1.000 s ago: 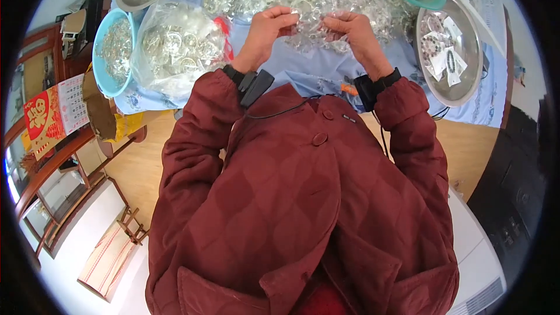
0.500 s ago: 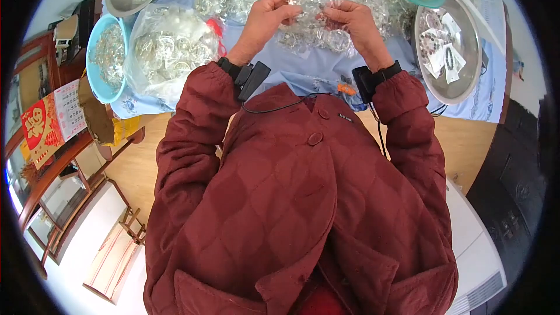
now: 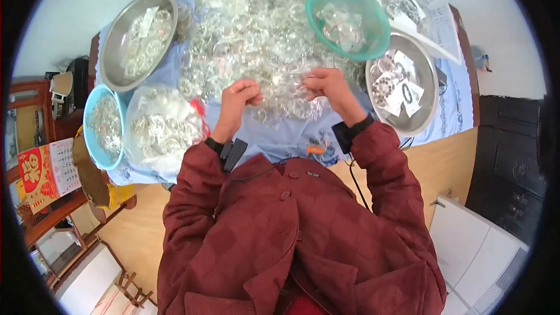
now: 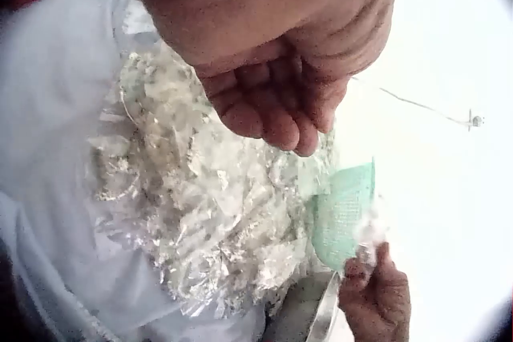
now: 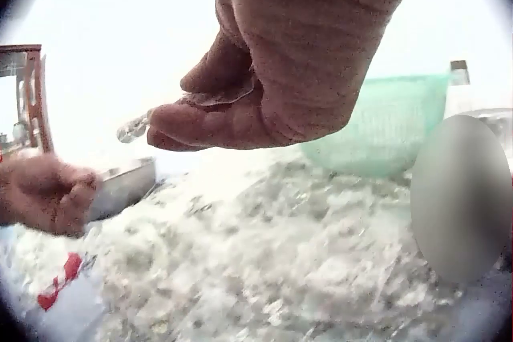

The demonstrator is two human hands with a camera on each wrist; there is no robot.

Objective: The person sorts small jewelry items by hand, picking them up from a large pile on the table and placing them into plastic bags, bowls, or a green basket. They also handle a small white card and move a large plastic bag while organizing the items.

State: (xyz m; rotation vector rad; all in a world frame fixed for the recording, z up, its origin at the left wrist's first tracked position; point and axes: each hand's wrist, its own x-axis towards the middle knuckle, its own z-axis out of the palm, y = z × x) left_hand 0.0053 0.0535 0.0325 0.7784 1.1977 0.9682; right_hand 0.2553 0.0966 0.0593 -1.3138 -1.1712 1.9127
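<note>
While both hands hover over the heap of clear pieces [image 3: 256, 35] at upper centre, the right hand [image 3: 326, 88] pinches one clear piece [image 5: 135, 128] in its grip. Picking out, I judge. The left hand [image 3: 238, 96] is curled — holding what, I cannot tell. Next calls for a steady pinch toward the left.

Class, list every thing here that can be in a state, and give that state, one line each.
Left hand: fingers curled, nothing seen in them.
Right hand: pinches a clear piece.
Green basket: upright, partly filled.
Right steel bowl: upright, holds packets.
Left steel bowl: upright, partly filled.
Blue basin: upright, filled.
Plastic bag: bulging with rings.
</note>
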